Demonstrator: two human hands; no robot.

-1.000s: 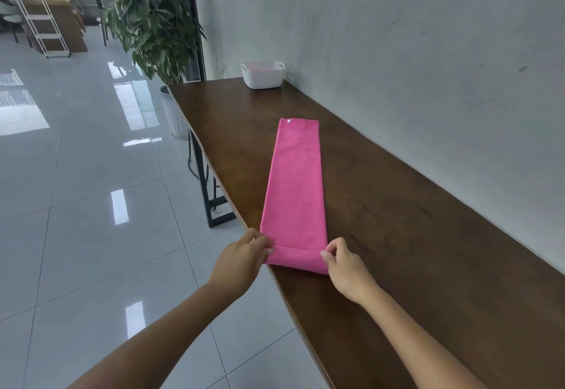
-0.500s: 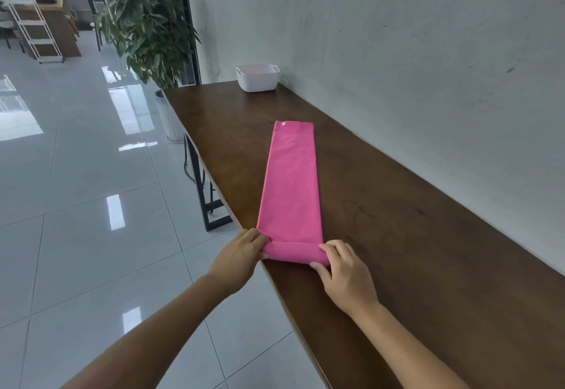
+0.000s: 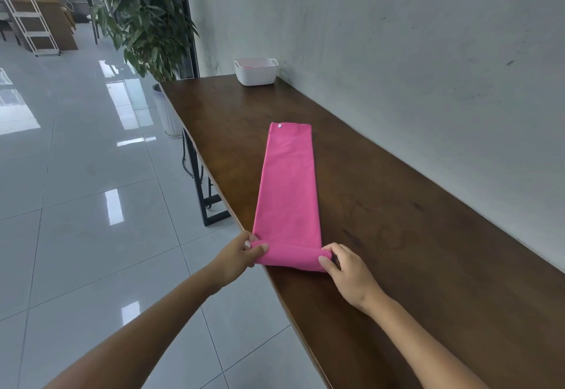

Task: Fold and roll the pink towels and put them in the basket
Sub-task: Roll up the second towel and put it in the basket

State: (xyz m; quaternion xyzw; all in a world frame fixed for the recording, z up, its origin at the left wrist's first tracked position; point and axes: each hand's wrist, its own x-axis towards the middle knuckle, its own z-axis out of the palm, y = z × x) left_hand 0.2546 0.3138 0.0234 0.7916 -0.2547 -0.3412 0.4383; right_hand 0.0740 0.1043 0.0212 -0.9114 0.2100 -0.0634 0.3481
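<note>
A pink towel (image 3: pixel 289 186), folded into a long narrow strip, lies lengthwise on the dark wooden table (image 3: pixel 397 235). Its near end is curled into a short roll by the table's front edge. My left hand (image 3: pixel 240 252) pinches the roll's left end. My right hand (image 3: pixel 344 269) grips the right end with thumb and fingers around it. A white woven basket (image 3: pixel 256 72) stands at the table's far end against the wall, with a bit of pink showing inside.
A grey wall (image 3: pixel 397 52) runs along the table's right side. The table's left edge drops to a glossy tiled floor (image 3: pixel 76 205). A potted plant (image 3: pixel 146 21) stands past the far left corner; a white shelf cart (image 3: pixel 30 21) is far back.
The near end of the towel has gone from a flat fold to a thicker roll under both hands, which have moved slightly forward with it.
</note>
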